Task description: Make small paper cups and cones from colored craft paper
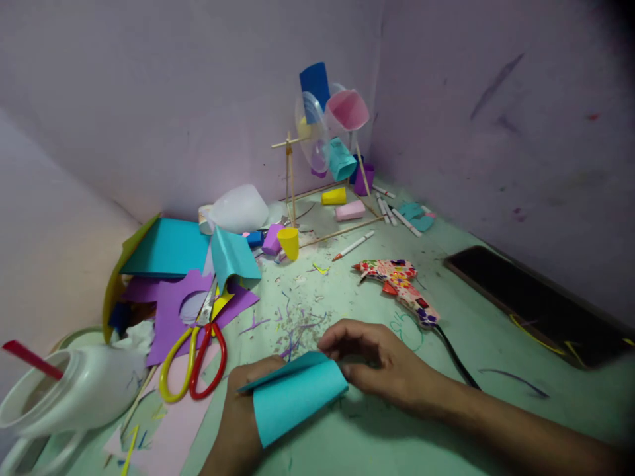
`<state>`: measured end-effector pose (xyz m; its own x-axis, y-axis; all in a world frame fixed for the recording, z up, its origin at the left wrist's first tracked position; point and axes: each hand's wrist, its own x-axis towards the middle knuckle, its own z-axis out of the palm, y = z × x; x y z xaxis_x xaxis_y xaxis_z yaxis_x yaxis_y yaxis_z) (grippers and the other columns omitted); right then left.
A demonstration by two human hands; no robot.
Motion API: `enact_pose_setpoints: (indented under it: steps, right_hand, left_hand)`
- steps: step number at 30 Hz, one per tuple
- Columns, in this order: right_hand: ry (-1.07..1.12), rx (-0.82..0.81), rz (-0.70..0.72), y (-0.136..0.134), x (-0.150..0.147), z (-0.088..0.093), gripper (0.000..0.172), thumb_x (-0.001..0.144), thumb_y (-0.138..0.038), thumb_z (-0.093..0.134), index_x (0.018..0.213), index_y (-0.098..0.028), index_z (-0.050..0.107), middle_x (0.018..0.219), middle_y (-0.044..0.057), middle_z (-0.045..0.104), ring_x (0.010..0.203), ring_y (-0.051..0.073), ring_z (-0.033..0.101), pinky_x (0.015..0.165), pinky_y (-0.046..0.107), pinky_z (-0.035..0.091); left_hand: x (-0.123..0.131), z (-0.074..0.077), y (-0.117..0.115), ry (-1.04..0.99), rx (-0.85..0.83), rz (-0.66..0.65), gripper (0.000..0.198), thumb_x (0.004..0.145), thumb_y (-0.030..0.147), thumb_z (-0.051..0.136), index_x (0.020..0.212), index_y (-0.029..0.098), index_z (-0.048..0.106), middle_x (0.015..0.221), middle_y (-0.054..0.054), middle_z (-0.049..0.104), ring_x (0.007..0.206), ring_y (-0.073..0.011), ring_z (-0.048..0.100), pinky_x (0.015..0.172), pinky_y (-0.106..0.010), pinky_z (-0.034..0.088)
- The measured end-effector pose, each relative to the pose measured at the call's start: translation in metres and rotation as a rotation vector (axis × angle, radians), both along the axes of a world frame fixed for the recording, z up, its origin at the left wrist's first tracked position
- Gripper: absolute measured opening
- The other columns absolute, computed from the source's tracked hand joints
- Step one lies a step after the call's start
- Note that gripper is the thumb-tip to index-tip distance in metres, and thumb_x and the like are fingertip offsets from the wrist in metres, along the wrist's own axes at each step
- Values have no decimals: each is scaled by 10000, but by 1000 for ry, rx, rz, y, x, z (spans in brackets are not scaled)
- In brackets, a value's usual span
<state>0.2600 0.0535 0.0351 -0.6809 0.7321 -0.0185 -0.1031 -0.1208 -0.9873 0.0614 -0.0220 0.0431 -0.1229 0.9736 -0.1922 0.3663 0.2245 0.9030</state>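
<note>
A sheet of turquoise paper is bent into a curved, tube-like shape low in the middle. My left hand is closed on it from the left, with most of its fingers hidden by the paper. On the paper's right side, my right hand is open, its fingers curved and apart from the thumb. The thumb is at the paper's right edge; whether it touches, I cannot tell. Beyond my right hand lies a flower-patterned glue gun, its nozzle pointing left. Scissors with yellow and red handles rest to the left on cut paper.
A stick frame carries a wheel hung with coloured cups in the corner. A phone lies at right. Several markers and paper scraps are scattered about. Purple sheet offcuts and a white jug are at left.
</note>
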Motion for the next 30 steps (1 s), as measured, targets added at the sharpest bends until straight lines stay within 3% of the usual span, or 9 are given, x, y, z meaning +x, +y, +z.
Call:
enact_pose_setpoints:
  steps: [4, 8, 10, 14, 17, 20, 26, 30]
  right_hand:
    - [23, 34, -39, 3, 7, -2, 208, 773, -246, 548, 961, -182, 611, 904, 61, 645, 873, 187, 607, 793, 351, 473]
    - [-162, 224, 78, -1, 7, 3, 583, 639, -342, 768, 1155, -199, 539, 1095, 98, 617, 994, 256, 579, 887, 428, 450]
    - [-235, 295, 111, -5, 3, 5, 677, 591, -355, 811, 1183, -198, 525, 1115, 103, 610, 1007, 269, 568, 912, 445, 434]
    - [-256, 332, 139, -9, -3, 3, 656, 580, -342, 821, 1148, -193, 528, 1049, 84, 624, 952, 251, 581, 847, 400, 461]
    - [-320, 274, 103, -10, -4, -3, 614, 578, -307, 812, 1111, -194, 529, 912, 49, 621, 798, 210, 583, 707, 350, 480]
    - [-326, 175, 48, -12, -4, -6, 569, 571, -258, 800, 1075, -210, 541, 941, 51, 620, 828, 214, 589, 715, 349, 476]
    - [-316, 90, -27, -14, -7, -3, 518, 547, -235, 798, 1010, -223, 564, 979, 59, 638, 855, 228, 612, 721, 349, 491]
    - [-316, 81, -95, -13, -6, -4, 537, 539, -275, 794, 1020, -219, 561, 958, 69, 654, 827, 238, 622, 679, 344, 502]
  left_hand:
    - [4, 3, -1, 21, 13, 17, 132, 602, 257, 667, 539, 143, 645, 515, -7, 567, 506, -137, 481, 463, -227, 364]
    - [7, 9, -2, -93, -16, 38, 144, 584, 266, 672, 518, 152, 613, 485, 13, 530, 485, -120, 431, 453, -231, 335]
    - [11, 15, -2, -126, -43, 25, 140, 583, 253, 665, 502, 154, 607, 470, 25, 503, 479, -111, 405, 453, -230, 321]
    - [19, 22, -4, -123, -84, -1, 163, 597, 272, 670, 510, 148, 609, 479, 40, 452, 504, -103, 366, 484, -237, 324]
    - [23, 23, -6, -67, -100, 0, 214, 606, 293, 655, 484, 158, 541, 490, 53, 359, 521, -96, 311, 473, -228, 278]
    - [24, 22, -7, -56, -96, 17, 248, 600, 281, 624, 461, 180, 444, 500, 58, 287, 521, -93, 281, 455, -226, 226]
    - [22, 20, -7, -62, -65, 59, 248, 592, 253, 571, 454, 198, 373, 494, 58, 259, 507, -94, 267, 444, -234, 189]
    - [15, 24, -7, -128, -44, -14, 144, 643, 228, 505, 520, 180, 448, 527, 46, 341, 533, -97, 319, 481, -232, 248]
